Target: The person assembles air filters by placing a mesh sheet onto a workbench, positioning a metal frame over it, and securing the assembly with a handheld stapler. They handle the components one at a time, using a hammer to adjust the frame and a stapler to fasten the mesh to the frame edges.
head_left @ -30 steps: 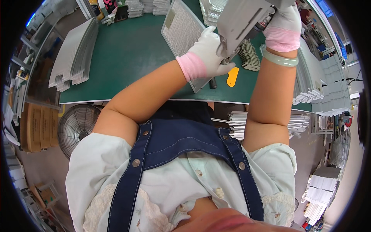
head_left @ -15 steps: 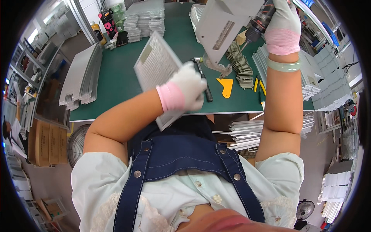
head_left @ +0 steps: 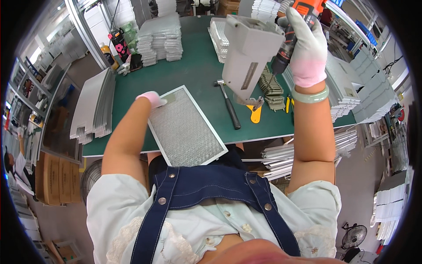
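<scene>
My left hand [head_left: 151,98], in a white and pink glove, grips the upper left edge of a framed mesh filter panel [head_left: 187,127]. The thumb lies over the frame; the other fingers are mostly hidden. The panel slants over the bench's front edge, its lower end close to my apron. My gloved right hand [head_left: 310,53] is raised at the right and closed round an orange and black power drill [head_left: 286,49], its bit pointing down. Left of the drill stands a light-grey slotted machine head [head_left: 252,57], partly covering a yellow scraper [head_left: 256,115].
A hammer [head_left: 229,105] lies on the green bench [head_left: 200,75], right of the panel. Small metal brackets [head_left: 271,90] and yellow-handled pliers [head_left: 288,104] sit near the drill. Stacked panels [head_left: 160,37] stand at the back, with white sheets [head_left: 92,103] at left and more panels [head_left: 345,83] at right.
The panel has swung down and turned its mesh face up. My left hand has shifted left to its upper edge. My right hand and the drill have come down and slightly left.
</scene>
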The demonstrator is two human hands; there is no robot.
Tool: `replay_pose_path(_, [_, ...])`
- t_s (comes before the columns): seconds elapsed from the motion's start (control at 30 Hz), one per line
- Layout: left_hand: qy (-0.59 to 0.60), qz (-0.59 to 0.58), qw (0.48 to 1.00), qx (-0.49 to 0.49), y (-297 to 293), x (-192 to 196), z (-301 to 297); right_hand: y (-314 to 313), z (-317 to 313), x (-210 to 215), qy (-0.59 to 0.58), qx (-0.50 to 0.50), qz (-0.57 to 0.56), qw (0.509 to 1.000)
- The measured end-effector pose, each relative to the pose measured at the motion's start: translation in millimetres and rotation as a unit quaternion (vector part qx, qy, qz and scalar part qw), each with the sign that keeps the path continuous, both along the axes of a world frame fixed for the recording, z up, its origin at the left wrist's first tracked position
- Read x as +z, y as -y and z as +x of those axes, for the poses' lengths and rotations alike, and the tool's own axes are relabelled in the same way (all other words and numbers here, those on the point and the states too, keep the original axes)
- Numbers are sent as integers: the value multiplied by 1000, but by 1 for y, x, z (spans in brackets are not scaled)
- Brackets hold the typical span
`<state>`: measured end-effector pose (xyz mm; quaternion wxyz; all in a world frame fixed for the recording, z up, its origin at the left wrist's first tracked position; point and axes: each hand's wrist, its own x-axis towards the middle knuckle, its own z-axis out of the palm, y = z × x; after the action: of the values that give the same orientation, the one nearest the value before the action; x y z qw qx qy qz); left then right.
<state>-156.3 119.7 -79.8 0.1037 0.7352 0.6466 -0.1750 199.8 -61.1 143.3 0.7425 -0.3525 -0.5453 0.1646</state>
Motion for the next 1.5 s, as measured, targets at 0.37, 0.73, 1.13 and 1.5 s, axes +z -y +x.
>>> replay_pose_path(0.37, [274,306,871,-270,146,181,35,-19,47,-25,101,-156,56,981])
replay_pose_path(0.73, [304,202,835,-412,240,103,86,-27,-4,-73,70,-92,75,990])
replay_pose_path(1.13, [347,173,825,-412,226,92,88,-31,-8,-82,66,-76,89,991])
replay_pose_path(1.5, [342,204,814,-423,220,92,85,-27,-5,-77,53,-42,80,995])
